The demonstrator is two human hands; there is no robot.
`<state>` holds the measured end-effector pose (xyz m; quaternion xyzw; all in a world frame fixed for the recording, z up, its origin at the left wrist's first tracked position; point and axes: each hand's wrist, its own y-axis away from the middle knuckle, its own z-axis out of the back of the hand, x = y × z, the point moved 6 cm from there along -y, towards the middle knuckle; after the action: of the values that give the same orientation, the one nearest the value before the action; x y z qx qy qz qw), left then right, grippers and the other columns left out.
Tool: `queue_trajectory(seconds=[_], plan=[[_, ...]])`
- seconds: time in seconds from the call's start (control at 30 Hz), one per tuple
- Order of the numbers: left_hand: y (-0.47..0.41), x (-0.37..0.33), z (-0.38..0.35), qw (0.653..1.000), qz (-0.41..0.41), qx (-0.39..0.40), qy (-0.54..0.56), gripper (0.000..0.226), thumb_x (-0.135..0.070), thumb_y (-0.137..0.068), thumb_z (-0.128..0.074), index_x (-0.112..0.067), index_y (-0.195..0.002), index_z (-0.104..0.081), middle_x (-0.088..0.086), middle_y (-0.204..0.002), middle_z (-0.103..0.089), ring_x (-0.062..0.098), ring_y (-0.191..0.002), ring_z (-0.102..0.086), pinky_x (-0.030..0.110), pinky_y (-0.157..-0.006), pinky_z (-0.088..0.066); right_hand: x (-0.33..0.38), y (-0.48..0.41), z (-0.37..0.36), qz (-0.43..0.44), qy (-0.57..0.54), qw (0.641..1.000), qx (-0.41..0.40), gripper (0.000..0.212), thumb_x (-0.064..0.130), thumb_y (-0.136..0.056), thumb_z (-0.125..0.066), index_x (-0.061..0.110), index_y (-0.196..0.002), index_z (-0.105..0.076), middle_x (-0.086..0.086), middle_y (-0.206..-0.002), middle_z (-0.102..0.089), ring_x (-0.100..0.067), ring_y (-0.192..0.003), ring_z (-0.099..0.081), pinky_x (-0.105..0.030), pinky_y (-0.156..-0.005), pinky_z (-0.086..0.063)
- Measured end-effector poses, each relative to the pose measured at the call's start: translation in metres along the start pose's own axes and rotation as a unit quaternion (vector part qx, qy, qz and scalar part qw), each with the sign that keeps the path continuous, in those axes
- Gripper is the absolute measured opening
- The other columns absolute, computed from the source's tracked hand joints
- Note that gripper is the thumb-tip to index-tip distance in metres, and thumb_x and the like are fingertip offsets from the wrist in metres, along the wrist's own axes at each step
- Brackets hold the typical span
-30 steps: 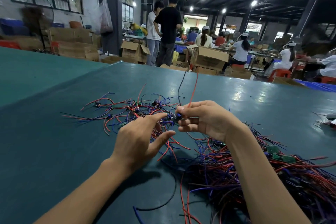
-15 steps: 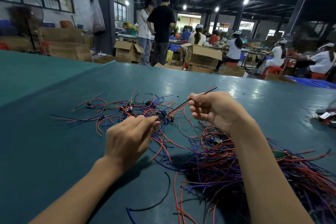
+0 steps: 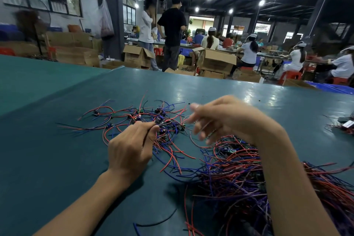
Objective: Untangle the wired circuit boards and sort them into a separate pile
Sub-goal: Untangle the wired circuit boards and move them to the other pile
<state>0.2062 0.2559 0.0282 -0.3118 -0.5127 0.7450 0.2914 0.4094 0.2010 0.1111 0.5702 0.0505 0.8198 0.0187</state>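
A loose spread of small wired circuit boards (image 3: 159, 119) with red, blue and black leads lies on the green table (image 3: 57, 159) ahead of me. A dense tangled heap of wires and boards (image 3: 239, 176) sits at the right, under my right forearm. My left hand (image 3: 132, 145) rests at the near edge of the spread, thumb and forefinger pinched on one wired board there. Just right of the spread hovers my right hand (image 3: 220, 119), blurred, its fingers apart and nothing clearly held in them.
A stray black wire (image 3: 159, 222) lies near the front edge. Another small bundle of parts (image 3: 342, 126) sits at the far right edge of the table. Beyond the table stand cardboard boxes (image 3: 216, 61) and several people at benches.
My right hand has let go of the red and black leads it held up and has opened, dropping lower. My left hand stays pinched at the spread.
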Motion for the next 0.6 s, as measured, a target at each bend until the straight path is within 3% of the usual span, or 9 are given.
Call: queue_trajectory(seconds=[0.1, 0.27, 0.4, 0.6], plan=[[0.002, -0.005, 0.0, 1.0, -0.02, -0.002, 0.018, 0.022, -0.025, -0.103, -0.056, -0.012, -0.102, -0.073, -0.001, -0.088, -0.07, 0.021, -0.077, -0.068, 0.035, -0.063, -0.049, -0.015, -0.019, -0.045, -0.074, 0.033, 0.996, 0.028, 0.054, 0.05, -0.097, -0.058, -0.003, -0.104, -0.065, -0.013, -0.07, -0.069, -0.022, -0.056, -0.064, -0.034, -0.055, -0.058], [0.002, -0.007, 0.002, 0.999, -0.043, 0.004, 0.013, 0.021, -0.022, -0.102, -0.056, -0.01, -0.103, -0.073, 0.002, -0.082, -0.067, 0.026, -0.072, -0.065, 0.039, -0.061, -0.049, -0.024, -0.044, -0.07, -0.055, -0.131, 0.989, -0.025, 0.029, 0.037, -0.095, -0.068, 0.011, -0.085, -0.064, 0.002, -0.052, -0.051, -0.012, -0.044, -0.048, -0.021, -0.044, -0.043], [0.001, -0.016, 0.0, 0.997, -0.069, 0.016, -0.013, 0.022, -0.022, -0.101, -0.058, -0.009, -0.11, -0.074, 0.003, -0.079, -0.065, 0.027, -0.068, -0.062, 0.042, -0.057, -0.05, -0.021, -0.043, -0.053, -0.025, -0.18, 0.981, -0.065, 0.016, 0.021, -0.087, -0.077, 0.006, -0.088, -0.072, -0.001, -0.056, -0.057, -0.011, -0.045, -0.054, -0.02, -0.041, -0.044], [0.0, -0.011, 0.002, 0.998, -0.059, 0.005, 0.004, 0.017, -0.026, -0.097, -0.066, -0.019, -0.106, -0.079, -0.003, -0.077, -0.07, 0.025, -0.065, -0.063, 0.04, -0.053, -0.049, -0.022, -0.036, -0.013, 0.004, -0.26, 0.948, -0.182, 0.016, 0.015, -0.083, -0.08, 0.001, -0.082, -0.073, -0.005, -0.06, -0.066, -0.013, -0.049, -0.062, -0.023, -0.044, -0.051]])
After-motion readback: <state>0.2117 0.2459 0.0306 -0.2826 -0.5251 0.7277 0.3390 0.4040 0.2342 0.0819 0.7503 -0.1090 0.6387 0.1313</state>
